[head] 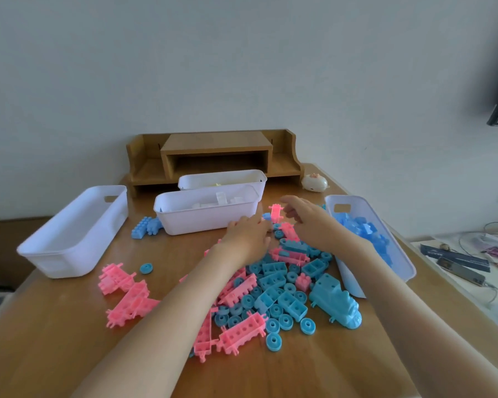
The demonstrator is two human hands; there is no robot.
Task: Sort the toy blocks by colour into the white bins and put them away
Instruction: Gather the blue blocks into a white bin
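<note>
Head view: blocks (273, 280) lie heaped mid-frame between white bins (69, 254). The left hand (249, 237) and right hand (308, 222) meet at the heap's far edge by an upright pink block (276, 212). I cannot tell whether either hand grips anything. The block is likely light, stiff plastic, so pinch its flat sides.

We find four white bins ringed round a mixed pile of pink and teal blocks.
From the pile (270, 282), we place the empty bin (61, 234) at ten o'clock. The bin of white blocks (204, 216) is at eleven, with the bin of yellowish pieces (222, 178) just behind it. The bin of light blue blocks (368, 239) is at two. A teal locomotive (337, 303) lies at four, loose pink pieces (127, 294) at nine, and a lone teal wheel (146, 268) nearby.
</note>
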